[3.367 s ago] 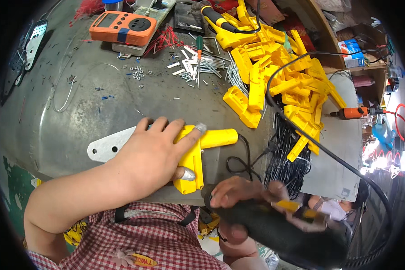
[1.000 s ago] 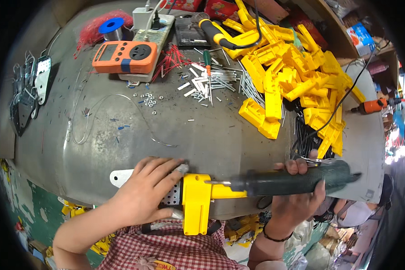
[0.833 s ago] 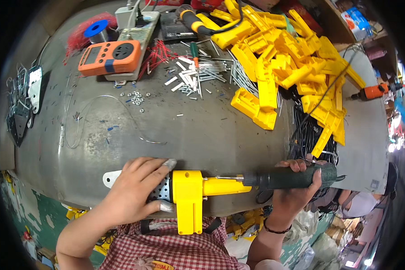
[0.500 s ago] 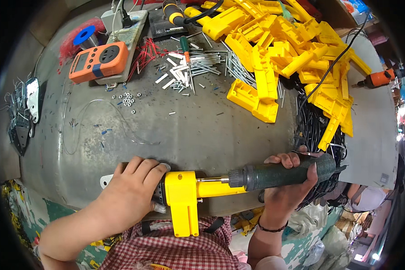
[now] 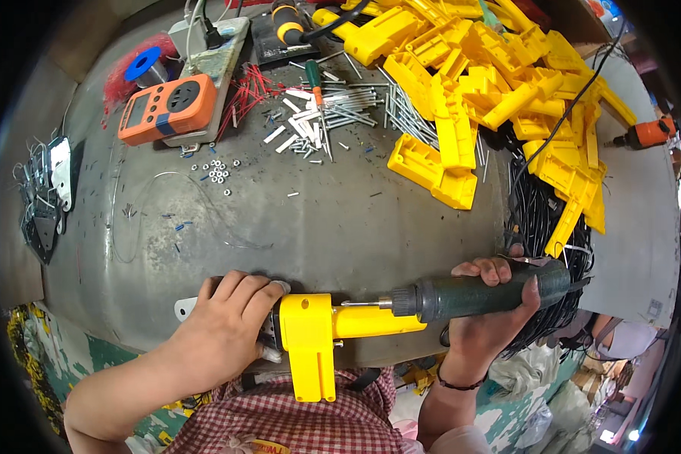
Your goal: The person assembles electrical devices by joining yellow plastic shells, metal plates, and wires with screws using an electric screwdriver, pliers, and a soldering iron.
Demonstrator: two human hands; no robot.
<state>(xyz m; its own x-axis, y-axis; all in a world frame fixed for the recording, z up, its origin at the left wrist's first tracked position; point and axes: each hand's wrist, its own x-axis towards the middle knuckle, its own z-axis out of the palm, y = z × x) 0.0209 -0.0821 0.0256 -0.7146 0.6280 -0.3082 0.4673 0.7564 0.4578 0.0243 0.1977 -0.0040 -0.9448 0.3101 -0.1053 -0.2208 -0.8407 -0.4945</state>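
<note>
Two hands, one yellow housing

My left hand (image 5: 223, 329) clamps the yellow housing (image 5: 318, 337) at the tabletop (image 5: 325, 227) edge; right hand (image 5: 492, 314) wraps the dark electric screwdriver (image 5: 477, 295), bit at its side. Rigid, light plastic (probably slick), best gripped near the body. Scarred grey metal, cluttered workshop.

head view, close above workbench (image 5: 340, 227)

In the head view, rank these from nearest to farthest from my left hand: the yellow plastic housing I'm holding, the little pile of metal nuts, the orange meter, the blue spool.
1. Yellow plastic housing, touching the left hand.
2. Metal nuts, mid-table.
3. Orange meter, far left.
4. Blue spool, far edge.
</note>
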